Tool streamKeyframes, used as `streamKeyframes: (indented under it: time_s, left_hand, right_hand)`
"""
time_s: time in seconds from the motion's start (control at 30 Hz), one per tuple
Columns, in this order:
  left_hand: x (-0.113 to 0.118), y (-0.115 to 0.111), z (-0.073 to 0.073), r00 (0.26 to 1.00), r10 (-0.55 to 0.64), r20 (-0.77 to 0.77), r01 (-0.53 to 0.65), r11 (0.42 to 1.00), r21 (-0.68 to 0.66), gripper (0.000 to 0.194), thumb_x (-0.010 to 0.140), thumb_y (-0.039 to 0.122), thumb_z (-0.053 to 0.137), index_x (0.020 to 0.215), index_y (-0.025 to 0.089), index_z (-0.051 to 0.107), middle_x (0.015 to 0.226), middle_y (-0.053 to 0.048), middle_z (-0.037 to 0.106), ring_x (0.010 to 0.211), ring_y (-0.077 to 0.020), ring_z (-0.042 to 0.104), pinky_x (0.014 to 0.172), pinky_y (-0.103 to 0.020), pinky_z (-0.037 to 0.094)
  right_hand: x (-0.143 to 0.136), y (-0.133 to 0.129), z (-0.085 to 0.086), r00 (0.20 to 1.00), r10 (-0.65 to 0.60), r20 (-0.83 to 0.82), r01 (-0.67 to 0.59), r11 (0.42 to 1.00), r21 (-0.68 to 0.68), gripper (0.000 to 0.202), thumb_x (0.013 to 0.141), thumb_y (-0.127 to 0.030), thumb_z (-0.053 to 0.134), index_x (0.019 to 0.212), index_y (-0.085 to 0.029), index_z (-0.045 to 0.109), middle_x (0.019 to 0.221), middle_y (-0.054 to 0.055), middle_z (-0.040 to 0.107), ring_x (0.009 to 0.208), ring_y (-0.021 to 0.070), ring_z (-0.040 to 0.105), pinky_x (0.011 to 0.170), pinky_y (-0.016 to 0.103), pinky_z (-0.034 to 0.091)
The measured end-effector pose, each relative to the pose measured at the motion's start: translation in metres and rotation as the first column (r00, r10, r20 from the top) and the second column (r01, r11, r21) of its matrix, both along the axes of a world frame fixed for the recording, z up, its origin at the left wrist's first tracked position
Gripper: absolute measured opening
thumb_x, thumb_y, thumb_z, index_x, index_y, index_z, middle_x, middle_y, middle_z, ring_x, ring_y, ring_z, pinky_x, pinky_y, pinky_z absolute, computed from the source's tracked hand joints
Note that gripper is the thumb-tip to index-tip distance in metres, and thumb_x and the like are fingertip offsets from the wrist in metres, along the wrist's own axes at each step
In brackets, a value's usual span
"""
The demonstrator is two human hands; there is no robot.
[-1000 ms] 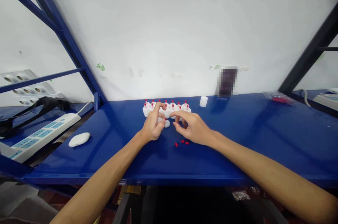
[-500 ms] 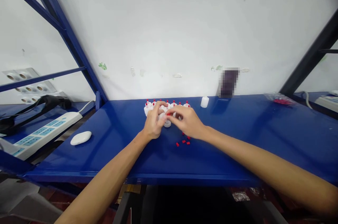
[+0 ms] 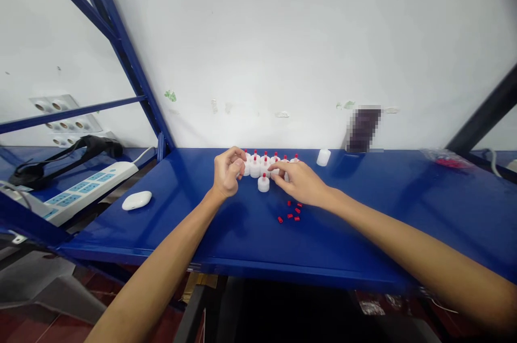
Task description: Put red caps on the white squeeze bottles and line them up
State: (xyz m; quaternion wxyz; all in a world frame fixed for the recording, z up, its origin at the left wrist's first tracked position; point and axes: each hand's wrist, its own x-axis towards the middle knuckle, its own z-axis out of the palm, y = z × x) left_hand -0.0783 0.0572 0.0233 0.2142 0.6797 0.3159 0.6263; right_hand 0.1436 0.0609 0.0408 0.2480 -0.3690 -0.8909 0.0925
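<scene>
Several small white bottles with red tips stand grouped on the blue table [image 3: 169, 230]. One white bottle [image 3: 263, 184] with a red tip stands in front of the group, between my hands. My left hand [image 3: 228, 172] is raised at the left end of the group, fingers curled but apart, holding nothing visible. Just right of the front bottle is my right hand [image 3: 297, 181], its thumb and fingers slightly apart with nothing seen between them; it covers part of the group. Loose red caps [image 3: 290, 216] lie on the table below my right hand.
A white cylinder [image 3: 323, 158] stands behind on the right, near a blurred dark object [image 3: 363, 130] against the wall. At far right lies a clear bag [image 3: 448, 160] with red pieces. A white rounded case [image 3: 137, 201] and a power strip [image 3: 86, 192] are at left.
Both hands have parted from the front bottle, the left one to the left, the right one slightly to the right. The bottle now shows fully, with its red tip on. The view has shifted slightly.
</scene>
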Motion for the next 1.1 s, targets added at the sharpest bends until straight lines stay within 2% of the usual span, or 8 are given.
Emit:
streamKeyframes:
  time_s: [0.1, 0.2, 0.33, 0.57, 0.7, 0.83, 0.93, 1.1]
  left_hand:
    - [0.001, 0.001, -0.003, 0.999, -0.041, 0.021, 0.041, 0.999, 0.015, 0.035, 0.079, 0.051, 0.056, 0.081, 0.016, 0.056, 0.049, 0.004, 0.050, 0.038, -0.0090, 0.040, 0.040, -0.022, 0.031]
    - [0.003, 0.000, -0.004, 0.998, -0.014, 0.059, 0.013, 0.999, 0.030, 0.033, 0.080, 0.049, 0.055, 0.079, 0.016, 0.055, 0.049, 0.004, 0.050, 0.039, -0.0091, 0.041, 0.040, -0.022, 0.030]
    - [0.006, -0.001, -0.004, 0.997, 0.056, 0.049, -0.056, 0.998, -0.006, 0.033, 0.087, 0.048, 0.049, 0.074, 0.017, 0.051, 0.048, 0.004, 0.049, 0.038, -0.0090, 0.041, 0.041, -0.022, 0.030]
    - [0.016, -0.008, -0.005, 0.989, -0.039, -0.145, 0.028, 0.997, -0.075, 0.035, 0.093, 0.048, 0.039, 0.080, 0.017, 0.051, 0.049, 0.005, 0.049, 0.039, -0.0092, 0.042, 0.045, -0.022, 0.033]
    - [0.021, -0.012, -0.005, 0.961, -0.093, -0.261, 0.072, 0.994, -0.087, 0.038, 0.094, 0.050, 0.037, 0.083, 0.017, 0.052, 0.049, 0.004, 0.051, 0.040, -0.0093, 0.043, 0.046, -0.022, 0.035]
    - [0.022, -0.014, -0.006, 0.948, -0.147, -0.282, 0.121, 0.987, -0.110, 0.042, 0.092, 0.056, 0.039, 0.085, 0.017, 0.052, 0.048, 0.004, 0.052, 0.039, -0.0096, 0.044, 0.044, -0.021, 0.035]
    - [0.022, -0.014, -0.008, 0.942, -0.210, -0.263, 0.182, 0.975, -0.125, 0.045, 0.088, 0.061, 0.042, 0.086, 0.017, 0.052, 0.048, 0.004, 0.052, 0.037, -0.0095, 0.043, 0.042, -0.021, 0.035]
    - [0.022, -0.016, -0.009, 0.932, -0.289, -0.217, 0.274, 0.957, -0.094, 0.047, 0.084, 0.062, 0.047, 0.089, 0.016, 0.054, 0.054, 0.003, 0.054, 0.040, -0.0100, 0.046, 0.041, -0.021, 0.036]
  right_hand:
    - [0.021, -0.007, 0.006, 0.972, 0.154, 0.179, -0.139, 0.986, -0.092, 0.022, 0.089, -0.031, 0.058, 0.105, -0.022, 0.070, 0.076, 0.000, 0.070, 0.066, 0.0147, 0.060, 0.065, 0.027, 0.040]
    - [0.035, -0.010, 0.009, 0.942, 0.219, 0.254, -0.178, 0.968, -0.175, 0.020, 0.084, -0.034, 0.065, 0.098, -0.023, 0.073, 0.078, 0.000, 0.069, 0.068, 0.0148, 0.059, 0.063, 0.026, 0.040]
    - [0.037, -0.009, 0.004, 0.940, 0.244, 0.238, -0.192, 0.956, -0.221, 0.014, 0.084, -0.026, 0.062, 0.086, -0.020, 0.074, 0.078, 0.001, 0.070, 0.067, 0.0136, 0.060, 0.064, 0.026, 0.040]
    - [0.033, -0.010, 0.000, 0.966, 0.159, 0.202, -0.118, 0.973, -0.200, 0.013, 0.081, -0.028, 0.066, 0.088, -0.021, 0.073, 0.077, 0.000, 0.072, 0.066, 0.0143, 0.061, 0.062, 0.026, 0.040]
    - [0.033, -0.009, -0.002, 0.968, 0.174, 0.179, -0.122, 0.955, -0.269, 0.010, 0.080, -0.018, 0.062, 0.079, -0.018, 0.072, 0.071, 0.000, 0.071, 0.061, 0.0125, 0.059, 0.060, 0.024, 0.041]
    - [0.023, -0.012, -0.005, 0.986, 0.155, -0.054, -0.161, 0.979, -0.126, 0.011, 0.081, -0.016, 0.061, 0.082, -0.017, 0.071, 0.068, -0.001, 0.067, 0.059, 0.0105, 0.056, 0.060, 0.022, 0.041]
    - [0.009, -0.021, -0.004, 0.949, 0.190, -0.253, -0.186, 0.982, 0.039, 0.013, 0.085, -0.016, 0.058, 0.091, -0.018, 0.069, 0.068, -0.002, 0.065, 0.059, 0.0095, 0.055, 0.061, 0.021, 0.041]
    - [-0.012, -0.031, -0.002, 0.900, 0.309, -0.306, -0.235, 0.938, 0.256, 0.012, 0.089, -0.017, 0.054, 0.094, -0.018, 0.065, 0.071, -0.001, 0.065, 0.058, 0.0099, 0.054, 0.059, 0.022, 0.039]
